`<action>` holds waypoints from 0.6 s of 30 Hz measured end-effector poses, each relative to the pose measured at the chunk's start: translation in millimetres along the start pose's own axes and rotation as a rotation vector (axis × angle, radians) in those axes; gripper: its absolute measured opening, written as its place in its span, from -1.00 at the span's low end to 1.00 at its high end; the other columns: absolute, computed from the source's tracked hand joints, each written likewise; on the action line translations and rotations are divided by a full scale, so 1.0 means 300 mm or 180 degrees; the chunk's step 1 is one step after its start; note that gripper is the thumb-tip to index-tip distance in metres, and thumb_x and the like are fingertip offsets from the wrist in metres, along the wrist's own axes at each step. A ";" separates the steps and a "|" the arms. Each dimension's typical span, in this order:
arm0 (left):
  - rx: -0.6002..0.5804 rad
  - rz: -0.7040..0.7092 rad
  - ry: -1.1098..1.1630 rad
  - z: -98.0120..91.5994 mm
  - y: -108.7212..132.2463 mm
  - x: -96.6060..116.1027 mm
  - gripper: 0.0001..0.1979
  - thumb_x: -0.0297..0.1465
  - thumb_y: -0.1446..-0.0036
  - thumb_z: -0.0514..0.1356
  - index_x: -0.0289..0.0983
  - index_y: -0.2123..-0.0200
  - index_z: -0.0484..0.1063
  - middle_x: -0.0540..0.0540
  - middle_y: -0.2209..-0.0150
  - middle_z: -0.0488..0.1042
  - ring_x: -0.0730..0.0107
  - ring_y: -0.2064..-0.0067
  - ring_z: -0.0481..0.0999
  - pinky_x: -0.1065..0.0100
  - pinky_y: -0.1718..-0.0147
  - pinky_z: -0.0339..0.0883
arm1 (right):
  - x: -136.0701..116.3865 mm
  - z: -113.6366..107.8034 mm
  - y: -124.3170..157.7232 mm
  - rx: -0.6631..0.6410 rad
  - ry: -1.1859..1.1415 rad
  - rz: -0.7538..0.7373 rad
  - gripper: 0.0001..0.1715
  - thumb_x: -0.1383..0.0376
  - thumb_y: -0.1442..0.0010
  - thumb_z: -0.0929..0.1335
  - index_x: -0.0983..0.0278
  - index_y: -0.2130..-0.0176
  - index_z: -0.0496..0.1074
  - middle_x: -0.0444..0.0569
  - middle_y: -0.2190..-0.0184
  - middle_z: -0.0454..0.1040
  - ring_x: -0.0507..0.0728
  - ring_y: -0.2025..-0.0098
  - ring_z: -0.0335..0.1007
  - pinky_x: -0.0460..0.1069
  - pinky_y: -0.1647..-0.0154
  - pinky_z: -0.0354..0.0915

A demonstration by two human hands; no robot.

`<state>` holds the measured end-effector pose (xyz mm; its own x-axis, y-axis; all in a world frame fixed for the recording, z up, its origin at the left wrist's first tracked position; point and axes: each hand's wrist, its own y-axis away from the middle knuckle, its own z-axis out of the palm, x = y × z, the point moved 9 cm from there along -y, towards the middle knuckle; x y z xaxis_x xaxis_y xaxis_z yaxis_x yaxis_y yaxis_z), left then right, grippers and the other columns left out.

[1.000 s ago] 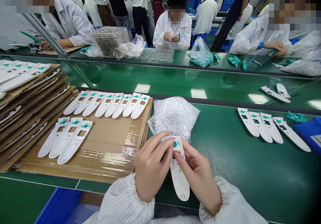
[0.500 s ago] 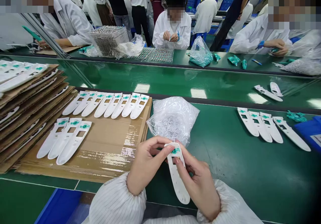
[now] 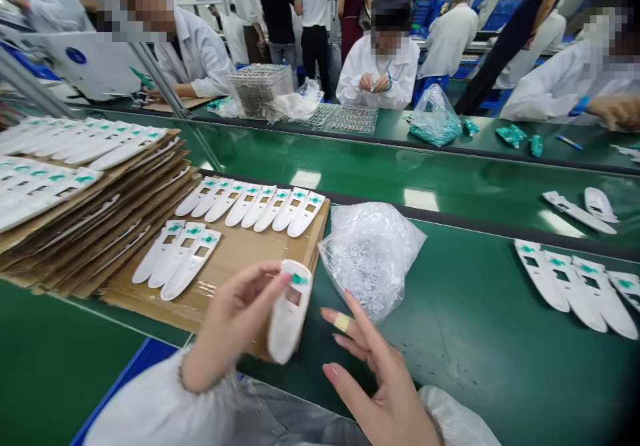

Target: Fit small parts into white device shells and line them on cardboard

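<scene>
Blur at the middle, cuts at the edges
The left hand point(image 3: 235, 319) is blurred, and its thumb point(image 3: 273, 294) covers part of the green mark point(image 3: 299, 279) on the shell point(image 3: 289, 326); the fingers behind the shell are partly hidden. The bottom edge cuts the right hand point(image 3: 380, 373), the left sleeve point(image 3: 160, 406) and the blue bin point(image 3: 143, 359), which that sleeve partly hides. The left edge crops the stacked shells point(image 3: 45, 193), the right edge the last shell point(image 3: 627, 285) of the row and a co-worker point(image 3: 555, 79). The pieces in the bag point(image 3: 370, 253) are too small to tell.
</scene>
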<state>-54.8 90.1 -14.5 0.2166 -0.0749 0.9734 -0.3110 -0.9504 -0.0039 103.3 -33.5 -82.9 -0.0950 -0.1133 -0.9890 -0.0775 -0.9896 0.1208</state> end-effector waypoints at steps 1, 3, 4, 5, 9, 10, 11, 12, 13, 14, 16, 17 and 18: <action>0.0160 -0.0030 -0.0376 -0.083 -0.022 -0.009 -0.70 -0.14 -0.18 0.31 -0.25 0.21 0.51 -0.07 0.44 0.63 0.25 0.38 0.64 0.36 0.36 0.54 | 0.020 -0.002 0.007 -0.0018 0.0051 0.0096 -0.22 0.15 -0.35 0.40 -0.07 -0.43 0.10 -0.11 -0.26 0.43 0.17 -0.28 0.36 0.04 -0.24 0.38; 0.0556 0.0047 -0.1403 -0.243 -0.062 -0.023 -0.63 -0.06 -0.17 0.26 -0.26 0.19 0.53 -0.10 0.43 0.65 0.18 0.37 0.65 0.29 0.32 0.54 | 0.049 -0.018 0.016 0.0018 0.0219 0.0121 -0.32 0.16 -0.37 0.37 -0.06 -0.39 0.18 -0.12 -0.27 0.43 0.17 -0.29 0.35 0.04 -0.26 0.37; 0.0702 0.0131 -0.1976 -0.302 -0.080 -0.029 -0.60 -0.04 -0.19 0.21 -0.26 0.19 0.54 -0.13 0.38 0.66 0.16 0.36 0.65 0.27 0.32 0.54 | 0.056 -0.024 0.019 0.0016 0.0317 0.0050 -0.37 0.16 -0.38 0.36 -0.04 -0.37 0.23 -0.11 -0.26 0.44 0.17 -0.28 0.37 0.04 -0.24 0.39; 0.0815 0.0210 -0.2445 -0.346 -0.098 -0.038 -0.59 -0.03 -0.20 0.16 -0.25 0.21 0.55 -0.15 0.35 0.67 0.13 0.35 0.65 0.24 0.32 0.53 | 0.061 -0.028 0.021 0.0010 0.0419 -0.0042 -0.40 0.17 -0.38 0.36 -0.03 -0.35 0.26 -0.10 -0.25 0.45 0.17 -0.27 0.38 0.03 -0.23 0.40; 0.0971 0.0433 -0.3246 -0.406 -0.149 -0.080 -0.59 -0.06 -0.21 0.05 -0.24 0.29 0.54 -0.25 0.30 0.63 -0.04 0.26 0.61 0.08 0.23 0.47 | 0.039 -0.034 0.037 -0.0035 0.1078 -0.0501 -0.50 0.21 -0.39 0.34 -0.03 -0.28 0.36 -0.15 -0.21 0.49 0.14 -0.19 0.48 -0.05 -0.12 0.48; 0.0993 0.0522 -0.3325 -0.402 -0.153 -0.076 -0.58 -0.07 -0.22 0.03 -0.25 0.30 0.53 -0.29 0.29 0.62 -0.08 0.22 0.59 0.04 0.19 0.45 | 0.019 -0.042 0.041 -0.0033 0.1339 -0.0692 -0.51 0.22 -0.39 0.35 -0.03 -0.27 0.37 -0.15 -0.19 0.51 0.13 -0.17 0.50 -0.07 -0.10 0.49; 0.1011 0.0640 -0.3400 -0.392 -0.152 -0.065 -0.57 -0.07 -0.23 0.01 -0.25 0.30 0.52 -0.31 0.28 0.60 -0.11 0.19 0.58 0.01 0.14 0.43 | -0.004 -0.061 0.043 0.0010 0.1628 -0.0898 -0.52 0.24 -0.38 0.35 -0.02 -0.26 0.38 -0.16 -0.17 0.52 0.12 -0.16 0.51 -0.08 -0.09 0.49; 0.1023 0.0772 -0.3452 -0.377 -0.147 -0.049 -0.57 -0.08 -0.25 0.00 -0.26 0.29 0.51 -0.33 0.28 0.59 -0.13 0.16 0.56 -0.03 0.10 0.41 | -0.029 -0.095 0.043 0.0118 0.1927 -0.1108 -0.53 0.25 -0.38 0.35 0.01 -0.24 0.39 -0.15 -0.16 0.54 0.12 -0.15 0.51 -0.09 -0.10 0.48; 0.1024 0.0927 -0.3506 -0.354 -0.140 -0.030 -0.56 -0.08 -0.27 -0.01 -0.27 0.28 0.50 -0.33 0.28 0.57 -0.14 0.15 0.54 -0.05 0.07 0.39 | -0.056 -0.148 0.041 0.0324 0.2234 -0.1315 -0.55 0.25 -0.39 0.35 0.04 -0.23 0.40 -0.13 -0.14 0.55 0.12 -0.15 0.51 -0.08 -0.13 0.47; 0.1014 0.1119 -0.3559 -0.323 -0.130 -0.007 -0.56 -0.07 -0.30 -0.01 -0.28 0.26 0.50 -0.32 0.27 0.56 -0.13 0.15 0.52 -0.07 0.06 0.38 | -0.082 -0.220 0.038 0.0627 0.2583 -0.1483 -0.58 0.25 -0.40 0.33 0.08 -0.21 0.41 -0.10 -0.13 0.56 0.12 -0.15 0.51 -0.06 -0.16 0.45; 0.0900 0.1614 -0.3618 -0.224 -0.106 0.039 -0.56 -0.07 -0.35 -0.01 -0.29 0.20 0.49 -0.28 0.25 0.54 -0.10 0.16 0.51 -0.06 0.07 0.37 | -0.122 -0.408 0.032 0.1383 0.3303 -0.1625 -0.62 0.22 -0.43 0.27 0.17 -0.18 0.43 0.00 -0.13 0.55 0.16 -0.19 0.48 0.02 -0.21 0.42; 0.0767 0.1889 -0.3572 -0.155 -0.093 0.060 -0.57 -0.09 -0.38 -0.02 -0.28 0.17 0.49 -0.26 0.24 0.54 -0.08 0.16 0.51 -0.04 0.07 0.37 | -0.131 -0.510 0.026 0.1721 0.3738 -0.1524 -0.60 0.18 -0.45 0.22 0.21 -0.17 0.43 0.06 -0.15 0.53 0.20 -0.23 0.42 0.08 -0.24 0.40; 0.0632 0.2163 -0.3463 -0.079 -0.080 0.081 -0.59 -0.12 -0.41 -0.03 -0.28 0.15 0.49 -0.24 0.22 0.54 -0.04 0.16 0.51 -0.01 0.08 0.37 | -0.130 -0.614 0.017 0.1946 0.3950 -0.1340 -0.56 0.16 -0.45 0.20 0.26 -0.17 0.43 0.13 -0.18 0.50 0.27 -0.31 0.33 0.18 -0.26 0.37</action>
<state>-64.1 118.1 14.7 0.7355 -0.6729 0.0790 -0.5332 -0.6468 -0.5453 289.5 -50.4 -59.5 0.9231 -0.1450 -0.3562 -0.3166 -0.8123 -0.4898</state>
